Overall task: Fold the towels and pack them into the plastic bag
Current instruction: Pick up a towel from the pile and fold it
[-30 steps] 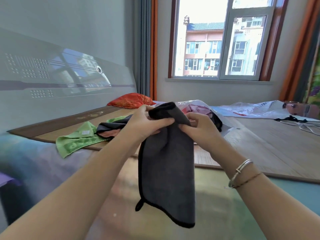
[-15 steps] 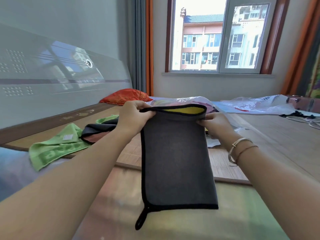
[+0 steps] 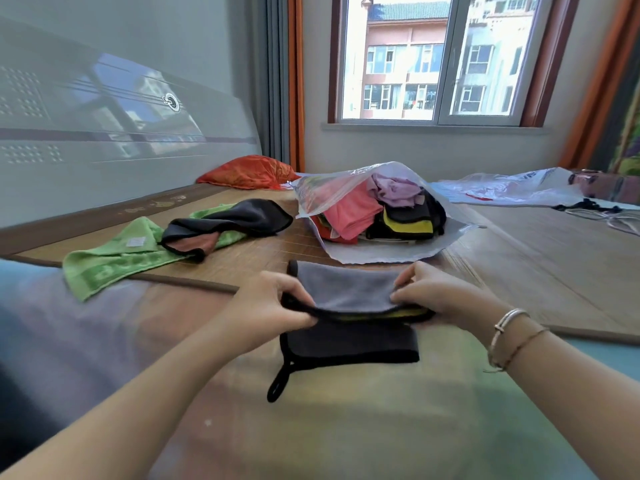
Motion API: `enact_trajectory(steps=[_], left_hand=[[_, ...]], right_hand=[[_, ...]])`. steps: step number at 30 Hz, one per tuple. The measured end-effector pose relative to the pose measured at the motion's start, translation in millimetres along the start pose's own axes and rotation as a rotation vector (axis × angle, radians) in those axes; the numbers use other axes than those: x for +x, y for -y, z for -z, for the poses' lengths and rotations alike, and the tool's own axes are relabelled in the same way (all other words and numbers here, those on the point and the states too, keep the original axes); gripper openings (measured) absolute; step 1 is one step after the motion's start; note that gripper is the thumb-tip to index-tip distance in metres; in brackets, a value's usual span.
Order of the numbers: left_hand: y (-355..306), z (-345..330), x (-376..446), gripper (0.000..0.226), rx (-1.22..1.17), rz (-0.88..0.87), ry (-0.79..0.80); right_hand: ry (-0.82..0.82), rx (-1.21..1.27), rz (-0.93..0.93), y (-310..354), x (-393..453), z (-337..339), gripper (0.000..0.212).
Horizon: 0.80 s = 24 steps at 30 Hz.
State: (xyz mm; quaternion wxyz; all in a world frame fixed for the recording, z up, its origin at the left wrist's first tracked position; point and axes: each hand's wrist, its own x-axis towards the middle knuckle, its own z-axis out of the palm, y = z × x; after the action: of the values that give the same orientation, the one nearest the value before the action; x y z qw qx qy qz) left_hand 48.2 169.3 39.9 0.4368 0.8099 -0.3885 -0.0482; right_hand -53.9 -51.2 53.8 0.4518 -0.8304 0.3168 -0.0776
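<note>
The grey towel (image 3: pixel 346 292) lies on the near part of the bed, just in front of the person, folded over itself so that the upper layer covers the far half. A yellow inner face shows as a thin strip along the fold edge. A black hanging loop (image 3: pixel 278 382) extends from the lower left corner toward the near side.

The left hand (image 3: pixel 266 306) grips the left end of the fold, thumb and fingers curled round the black-trimmed edge. The right hand (image 3: pixel 436 296) pinches the right end of the same fold, fingertips on the upper layer and thumb beneath. The right wrist carries two bracelets (image 3: pixel 512 330).

The plastic bag (image 3: pixel 346 188) lies open on the woven mat (image 3: pixel 536 244), beyond the grey towel and slightly to the right. It contains folded towels: pink (image 3: pixel 349 213), lilac (image 3: pixel 394 190), and a black and yellow one (image 3: pixel 408 223).

To the left of the bag, on the mat, a green towel (image 3: pixel 114 268) lies spread out. A black towel (image 3: pixel 242 220) with a reddish inner face lies crumpled on top of it. An orange cushion (image 3: pixel 249 173) rests at the far left, near the headboard (image 3: pixel 104 116). A second plastic bag (image 3: pixel 512 188) lies flat at the far right.
</note>
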Motion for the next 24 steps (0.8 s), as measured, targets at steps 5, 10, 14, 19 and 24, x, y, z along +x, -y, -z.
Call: enact_trajectory(steps=[5, 10, 14, 19, 24], left_hand=[[11.2, -8.9, -15.4, 0.035, 0.082, 0.315, 0.187], [20.8, -20.6, 0.2, 0.062, -0.125, 0.487, -0.233], [18.5, -39.6, 12.3, 0.041, -0.357, 0.531, -0.144], [11.9, -38.1, 37.5, 0.025, -0.447, 0.387, -0.229], [-6.7, -30.6, 76.0, 0.012, -0.466, 0.184, -0.205]], right_hand=[[-0.146, -0.391, 0.127, -11.3, -8.7, -1.9, 0.068], [-0.115, -0.122, -0.024, -10.0, -4.0, -0.5, 0.060], [-0.035, 0.044, -0.053, -9.5, 9.0, -2.0, 0.035], [0.089, 0.412, -0.122, -10.8, 22.0, 15.7, 0.037], [0.137, 0.601, -0.115, -12.2, 37.4, 32.2, 0.032]])
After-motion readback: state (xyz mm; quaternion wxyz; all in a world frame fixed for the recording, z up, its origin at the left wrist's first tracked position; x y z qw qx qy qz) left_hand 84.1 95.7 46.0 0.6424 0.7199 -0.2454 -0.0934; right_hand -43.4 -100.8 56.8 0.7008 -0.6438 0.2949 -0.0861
